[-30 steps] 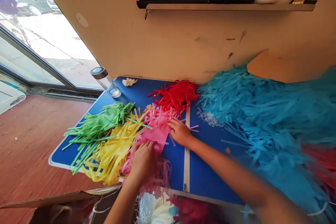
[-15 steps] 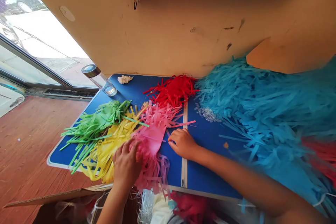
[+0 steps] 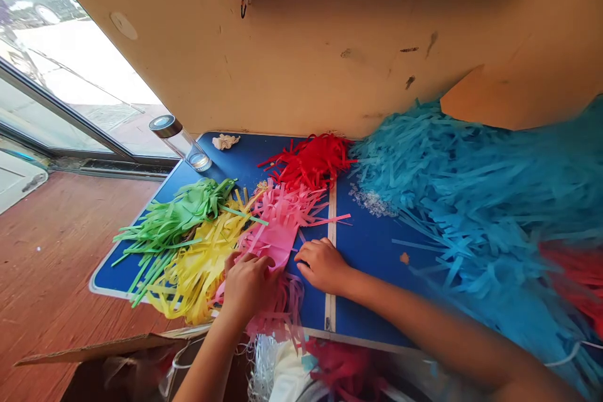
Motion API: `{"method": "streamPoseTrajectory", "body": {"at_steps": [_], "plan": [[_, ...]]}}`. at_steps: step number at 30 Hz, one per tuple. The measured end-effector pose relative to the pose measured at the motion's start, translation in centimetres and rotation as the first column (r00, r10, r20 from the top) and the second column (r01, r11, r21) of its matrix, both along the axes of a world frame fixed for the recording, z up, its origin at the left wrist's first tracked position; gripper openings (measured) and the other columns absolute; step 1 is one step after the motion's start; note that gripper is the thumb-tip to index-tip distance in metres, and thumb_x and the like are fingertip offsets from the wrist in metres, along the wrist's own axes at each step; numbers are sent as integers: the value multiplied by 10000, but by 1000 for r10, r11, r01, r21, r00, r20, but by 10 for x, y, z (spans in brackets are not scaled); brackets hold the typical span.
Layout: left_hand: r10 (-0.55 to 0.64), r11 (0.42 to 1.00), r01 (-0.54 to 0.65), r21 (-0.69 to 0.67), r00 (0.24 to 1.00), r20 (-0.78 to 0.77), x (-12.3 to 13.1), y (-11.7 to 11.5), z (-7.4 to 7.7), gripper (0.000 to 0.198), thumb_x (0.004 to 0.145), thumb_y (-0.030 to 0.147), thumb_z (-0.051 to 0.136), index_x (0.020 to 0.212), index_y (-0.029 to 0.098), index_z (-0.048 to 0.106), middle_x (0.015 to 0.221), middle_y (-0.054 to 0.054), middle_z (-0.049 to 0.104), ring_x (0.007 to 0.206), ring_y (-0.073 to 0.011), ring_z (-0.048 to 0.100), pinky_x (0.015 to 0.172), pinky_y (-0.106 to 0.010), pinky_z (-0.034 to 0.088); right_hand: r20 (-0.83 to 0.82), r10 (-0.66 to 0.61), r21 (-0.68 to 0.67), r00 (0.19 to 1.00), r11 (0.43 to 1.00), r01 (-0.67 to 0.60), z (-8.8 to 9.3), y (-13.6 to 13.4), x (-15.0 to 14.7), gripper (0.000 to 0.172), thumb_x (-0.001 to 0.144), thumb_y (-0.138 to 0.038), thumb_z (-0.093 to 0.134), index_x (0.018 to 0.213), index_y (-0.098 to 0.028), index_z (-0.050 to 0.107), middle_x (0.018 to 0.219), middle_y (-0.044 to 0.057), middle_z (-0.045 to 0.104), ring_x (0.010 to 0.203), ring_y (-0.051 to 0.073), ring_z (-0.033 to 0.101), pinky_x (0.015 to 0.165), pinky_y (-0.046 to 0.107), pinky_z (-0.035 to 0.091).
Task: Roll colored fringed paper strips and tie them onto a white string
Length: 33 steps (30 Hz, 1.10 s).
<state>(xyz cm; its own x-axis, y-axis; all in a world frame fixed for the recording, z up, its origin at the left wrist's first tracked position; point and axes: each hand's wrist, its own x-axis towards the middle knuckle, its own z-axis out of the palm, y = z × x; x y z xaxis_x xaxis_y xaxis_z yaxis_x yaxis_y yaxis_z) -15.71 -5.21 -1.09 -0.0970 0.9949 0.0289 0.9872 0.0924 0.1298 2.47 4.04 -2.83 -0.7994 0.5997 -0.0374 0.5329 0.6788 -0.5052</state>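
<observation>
The pink fringed tissue paper (image 3: 277,242) lies across the blue table in front of me. My left hand (image 3: 249,279) is over its near half, fingers bent down into the strips and the fingertips partly hidden. To the right of the pink sheet, my right hand (image 3: 323,266) rests low over the table, fingers curled in near the sheet's edge. Whatever lies inside those fingers, if anything, is hidden. Yellow fringed paper (image 3: 202,270) spreads just left of my left hand, with green fringed paper (image 3: 183,210) beyond it. A red fringed bunch (image 3: 313,160) sits behind the pink.
A large blue fringed heap (image 3: 471,182) covers the right side. Small clear bits (image 3: 374,202) are scattered beside it. A glass bottle (image 3: 186,147) stands at the back left near a crumpled tissue (image 3: 225,141). An opened cardboard box (image 3: 103,352) is below the table's near edge.
My left hand has moved right across the pink paper, its fingers now more bent. My right hand has shifted slightly left and nearer to me.
</observation>
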Motion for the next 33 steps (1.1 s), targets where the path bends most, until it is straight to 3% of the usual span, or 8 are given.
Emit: {"method": "streamPoseTrajectory", "body": {"at_steps": [8, 11, 15, 18, 21, 23, 28, 33], "plan": [[-5, 1000, 3, 27, 998, 67, -7, -3, -7, 303, 924, 333, 504, 738, 271, 734, 752, -12, 753, 792, -217, 665, 817, -364, 398, -41, 22, 42, 999, 999, -20, -4, -4, 2, 188, 922, -238, 562, 1013, -186, 718, 1063, 68, 720, 983, 228, 609, 867, 375, 399], [23, 996, -30, 79, 997, 77, -10, -5, 0, 293, 922, 352, 509, 729, 251, 706, 813, -20, 754, 840, -226, 669, 851, -377, 399, -144, 161, 131, 976, 981, -142, -9, -8, -1, 256, 902, -244, 561, 1119, -170, 675, 1169, 84, 688, 1087, 246, 575, 939, 392, 385], [91, 960, -106, 258, 994, 67, -2, -8, 7, 226, 901, 285, 499, 732, 237, 641, 920, -30, 754, 953, -245, 671, 1039, -471, 294, -186, 332, 198, 925, 935, -296, -13, -13, -15, 633, 845, -520, 641, 1316, -110, 546, 1368, 160, 574, 1256, 311, 498, 1083, 448, 309], [136, 939, -133, 317, 991, 15, 12, -9, 1, 166, 845, 253, 521, 959, 190, 623, 1030, -103, 741, 992, -272, 672, 1057, -483, 281, -171, 331, 189, 928, 935, -299, -12, -13, -24, 1016, 726, -680, 689, 1465, -68, 354, 1492, 237, 413, 1359, 351, 401, 1142, 495, 235], [245, 924, -212, 318, 967, -69, 19, -6, -7, 408, 843, 285, 522, 1205, 101, 545, 1103, -173, 718, 1004, -302, 668, 1025, -482, 305, -178, 358, 188, 916, 927, -326, -8, -12, -27, 1067, 747, -660, 680, 1529, -99, 219, 1559, 228, 297, 1411, 342, 335, 1162, 526, 184], [301, 921, -258, 293, 947, -112, 14, -1, -4, 362, 877, 312, 499, 1174, 125, 588, 1037, -139, 744, 956, -296, 681, 1013, -490, 302, -145, 357, 169, 923, 928, -332, -7, -11, -28, 1016, 791, -657, 636, 1527, -89, 225, 1553, 218, 317, 1413, 330, 340, 1172, 525, 166], [364, 910, -296, 288, 906, -217, -21, 23, 48, 304, 927, 310, 433, 857, 232, 718, 882, -73, 771, 921, -288, 678, 1014, -527, 256, 21, 339, 139, 941, 931, -339, -15, -8, -34, 937, 827, -687, 560, 1469, -35, 356, 1491, 221, 426, 1408, 347, 346, 1162, 520, 222], [307, 910, -155, 385, 874, -376, -31, 59, 130, 348, 941, 334, 403, 1035, 216, 717, 882, -89, 759, 942, -282, 653, 1035, -496, 258, 1, 335, 231, 942, 917, -326, -20, -11, -39, 797, 821, -690, 558, 1340, -87, 529, 1454, 195, 483, 1361, 366, 396, 1103, 593, 283]]}}
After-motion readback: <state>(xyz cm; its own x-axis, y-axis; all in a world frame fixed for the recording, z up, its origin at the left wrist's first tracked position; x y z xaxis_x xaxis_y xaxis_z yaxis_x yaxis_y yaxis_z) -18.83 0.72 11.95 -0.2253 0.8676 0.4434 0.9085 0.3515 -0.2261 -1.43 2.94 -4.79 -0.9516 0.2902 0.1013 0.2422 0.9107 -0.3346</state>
